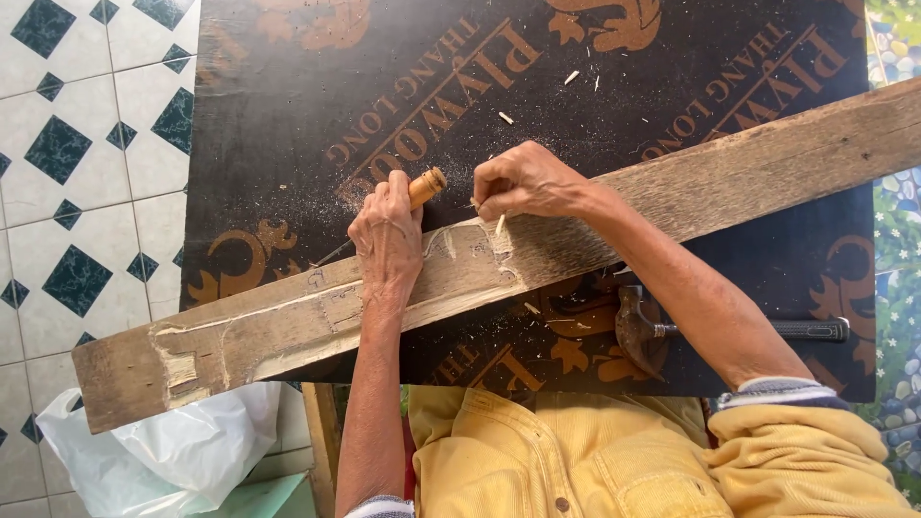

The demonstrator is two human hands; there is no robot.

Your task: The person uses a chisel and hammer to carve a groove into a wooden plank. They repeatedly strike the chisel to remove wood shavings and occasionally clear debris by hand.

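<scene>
A long weathered wooden plank (672, 187) lies slantwise across a dark printed plywood sheet (288, 115). Pale carved recesses show near its middle and at its left end. My left hand (387, 240) rests on the plank and grips a chisel with a round wooden handle (426, 185); its thin metal blade (333, 254) pokes out to the left. My right hand (523, 182) sits at the plank's far edge, fingers pinched on a small pale wood sliver (500, 224) by the carved spot.
A claw hammer (652, 331) with a black grip lies on the plywood under my right forearm. Wood chips and sawdust are scattered on the sheet. A white plastic bag (163, 451) sits at lower left on a white and green tiled floor (86, 192).
</scene>
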